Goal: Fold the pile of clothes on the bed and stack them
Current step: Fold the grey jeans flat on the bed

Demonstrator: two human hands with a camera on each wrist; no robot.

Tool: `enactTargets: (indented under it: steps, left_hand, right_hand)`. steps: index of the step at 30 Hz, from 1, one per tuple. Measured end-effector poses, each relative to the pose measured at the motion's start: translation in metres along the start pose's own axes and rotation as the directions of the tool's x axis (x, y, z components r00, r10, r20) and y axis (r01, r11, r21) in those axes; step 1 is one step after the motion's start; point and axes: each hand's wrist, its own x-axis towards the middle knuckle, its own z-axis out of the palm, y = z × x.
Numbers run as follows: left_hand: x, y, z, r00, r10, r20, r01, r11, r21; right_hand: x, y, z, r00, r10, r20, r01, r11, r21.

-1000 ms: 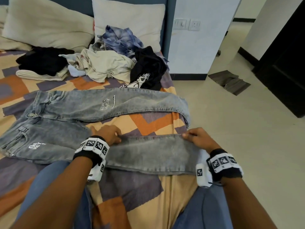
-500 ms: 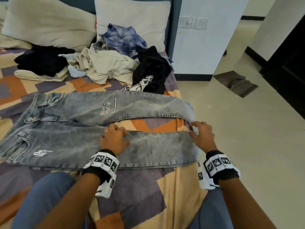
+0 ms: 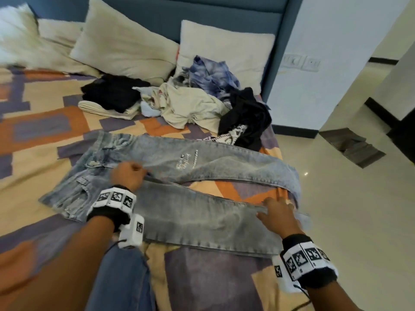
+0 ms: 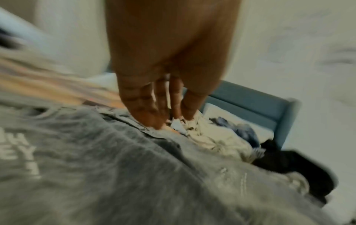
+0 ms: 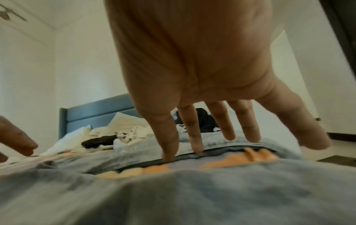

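Left hand (image 3: 128, 176) shifted to crotch; jeans (image 3: 202, 167) under both hands.

The jeans (image 3: 170, 176) lie across the bed (image 3: 45, 135) before me, waist left, legs right. Behind them sits the unfolded pile (image 3: 202, 102), the folded stack (image 3: 112, 97) to its left, pillows (image 3: 125, 48) behind.

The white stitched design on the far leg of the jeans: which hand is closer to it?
Left. The left hand rests near the crotch, just left of the white stitched design; the right hand lies on the near leg's hem.
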Motion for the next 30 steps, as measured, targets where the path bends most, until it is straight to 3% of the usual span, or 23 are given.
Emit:
enactTargets:
  steps: [4,8,12,18,23,25,28,30]
  left_hand:
    - [0.037,-0.056,-0.049,0.988,-0.136,-0.072,0.147,0.969,0.196]
    - [0.057,-0.112,-0.068,0.959,-0.28,0.045,0.235,0.873,0.428]
    - [0.065,-0.137,-0.084,0.886,-0.463,-0.014,0.431,0.812,0.394]
    - [0.081,-0.159,-0.098,0.898,-0.439,-0.029,0.428,0.856,0.289]
    - [0.085,-0.175,-0.112,0.824,-0.522,-0.222,0.559,0.814,0.162]
    - [0.083,-0.176,-0.113,0.812,-0.544,-0.21,0.577,0.801,0.158]
    - [0.088,-0.162,-0.109,0.84,-0.507,-0.193,0.542,0.808,0.233]
    - [0.104,-0.145,-0.104,0.911,-0.352,-0.214,0.402,0.872,0.278]
  right_hand:
    - [0.019,-0.082,-0.003,0.983,-0.182,-0.037,0.184,0.978,0.093]
    - [0.046,-0.14,-0.003,0.959,-0.271,-0.078,0.275,0.96,0.045]
    - [0.07,-0.183,-0.009,0.943,-0.311,-0.118,0.321,0.944,0.077]
    - [0.082,-0.222,-0.002,0.931,-0.329,-0.156,0.355,0.915,0.19]
    - [0.084,-0.226,0.01,0.933,-0.327,-0.152,0.355,0.906,0.23]
    - [0.087,-0.22,0.009,0.93,-0.324,-0.172,0.358,0.905,0.229]
    - [0.098,-0.209,-0.001,0.932,-0.263,-0.248,0.321,0.918,0.232]
    - [0.113,-0.204,-0.01,0.914,-0.255,-0.315,0.326,0.925,0.197]
